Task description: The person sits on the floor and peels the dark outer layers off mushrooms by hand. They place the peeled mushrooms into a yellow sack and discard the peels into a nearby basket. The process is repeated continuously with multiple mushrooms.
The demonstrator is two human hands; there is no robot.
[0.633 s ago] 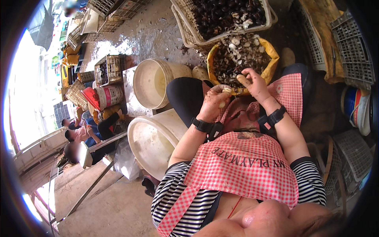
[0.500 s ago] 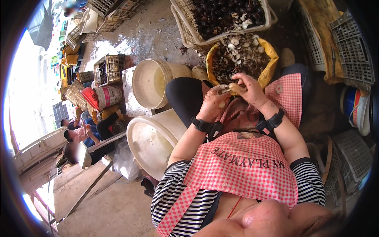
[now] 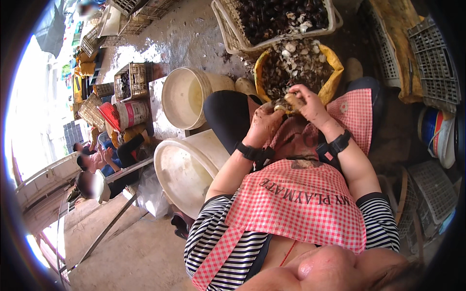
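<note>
My left hand (image 3: 264, 123) is closed, fingertips pinching a small pale round piece (image 3: 279, 107) that looks like a partly peeled water chestnut. Close against it, my right hand (image 3: 313, 111) grips the thick tan handle (image 3: 294, 101) of a small knife; its blade is hard to make out now. Brown wet bits cling to both hands. They are held over my lap, at the near edge of a yellow bag (image 3: 335, 83) filled with dark and white scraps (image 3: 291, 63). Beyond the bag, a pale plastic crate (image 3: 262, 46) holds many dark round pieces (image 3: 276, 22).
Two white tubs, a smaller bucket (image 3: 167, 99) and a large one (image 3: 162, 169), stand left of my leg. Stacked crates (image 3: 434, 58) and a blue-orange bucket (image 3: 429, 128) are at right. Seated people (image 3: 104, 162) and another crate (image 3: 145, 80) appear at far left.
My right hand has shifted slightly up, and the knife handle is turned differently. The pale piece shows more at my left fingertips. The shiny blade seen earlier is less visible.
</note>
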